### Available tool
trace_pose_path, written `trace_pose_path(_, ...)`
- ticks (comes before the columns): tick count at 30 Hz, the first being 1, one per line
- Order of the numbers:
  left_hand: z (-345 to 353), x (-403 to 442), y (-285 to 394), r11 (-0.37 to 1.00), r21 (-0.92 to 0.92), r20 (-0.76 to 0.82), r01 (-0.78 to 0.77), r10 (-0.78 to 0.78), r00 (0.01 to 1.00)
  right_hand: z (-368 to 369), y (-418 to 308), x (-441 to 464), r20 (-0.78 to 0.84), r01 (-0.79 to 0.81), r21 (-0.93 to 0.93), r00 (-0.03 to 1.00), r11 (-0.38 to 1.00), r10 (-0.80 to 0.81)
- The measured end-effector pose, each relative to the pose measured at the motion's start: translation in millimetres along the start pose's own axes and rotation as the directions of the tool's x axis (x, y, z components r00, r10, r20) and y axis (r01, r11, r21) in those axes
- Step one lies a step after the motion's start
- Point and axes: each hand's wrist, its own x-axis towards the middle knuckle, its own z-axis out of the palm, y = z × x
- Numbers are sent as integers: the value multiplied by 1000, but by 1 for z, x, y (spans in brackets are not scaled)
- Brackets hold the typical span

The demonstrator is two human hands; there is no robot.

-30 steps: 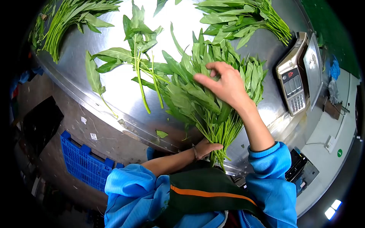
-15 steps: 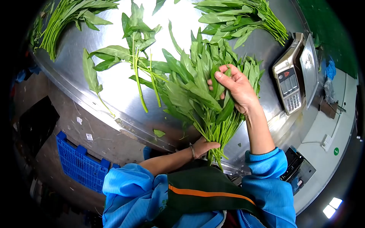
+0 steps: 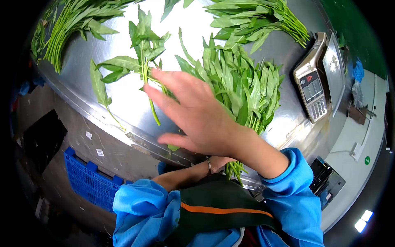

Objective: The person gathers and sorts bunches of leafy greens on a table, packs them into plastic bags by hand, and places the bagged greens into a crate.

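Observation:
A leafy bunch of water spinach (image 3: 249, 90) stands over the table's near edge, leaves pointing away from me. My left hand (image 3: 221, 161) is closed around its lower stems, partly hidden beneath my right forearm. In front of the bunch, my right hand (image 3: 197, 113) is stretched out to the left with fingers spread, slightly blurred. Its fingertips are nearest to a loose water spinach sprig (image 3: 144, 49) lying on the metal table; whether they touch it I cannot tell. Left of that lies a single stem with one long leaf (image 3: 98, 86).
Water spinach piles lie at the far left (image 3: 70, 33) and far right (image 3: 263, 16) of the metal table (image 3: 78, 86). A digital scale (image 3: 312, 88) stands on the right. Below the table's left edge, a blue plastic pallet (image 3: 90, 179) sits on the floor.
My right hand has left the leaves of the bunch and swung left, opening out toward the loose sprig. The left hand stays on the stems.

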Motion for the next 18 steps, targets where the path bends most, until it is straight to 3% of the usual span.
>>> trace_pose_path(1,-6,5,-2,991,130,69,-27,18,997,-3,9,0,55,44,-69,998,997,-40)
trace_pose_path(2,-3,3,5,993,120,64,-21,13,998,-6,21,-2,117,91,-132,990,987,-76)
trace_pose_path(3,3,-5,16,994,108,59,-14,8,998,-9,45,-10,-1,-164,-45,986,985,164)
trace_pose_path(4,7,-10,24,995,95,54,-7,2,999,-12,78,-25,-95,-398,68,910,915,403)
trace_pose_path(5,7,-11,27,987,160,50,13,-21,999,-16,115,-42,-182,-608,72,772,791,610)
trace_pose_path(6,9,-11,28,992,127,60,6,-14,998,-19,147,-66,-334,-547,-68,800,834,498)
trace_pose_path(9,12,-9,27,998,58,47,18,-20,999,-34,162,-92,-290,-640,-119,754,759,589)
trace_pose_path(12,15,-9,29,995,94,28,16,-19,999,-27,154,-78,-386,-607,-166,765,777,516)
trace_pose_path(14,18,-8,26,990,142,18,12,-15,1000,-19,157,-67,-344,-542,-306,830,783,440)
trace_pose_path(15,18,-8,25,986,167,18,14,-17,1000,-17,168,-71,-297,-607,-219,787,764,540)
trace_pose_path(16,19,-8,26,983,183,31,32,-39,999,-18,181,-75,-370,-666,17,689,746,623)
trace_pose_path(18,23,-7,27,979,194,58,59,-71,996,-35,176,-82,-278,-706,550,347,445,895)
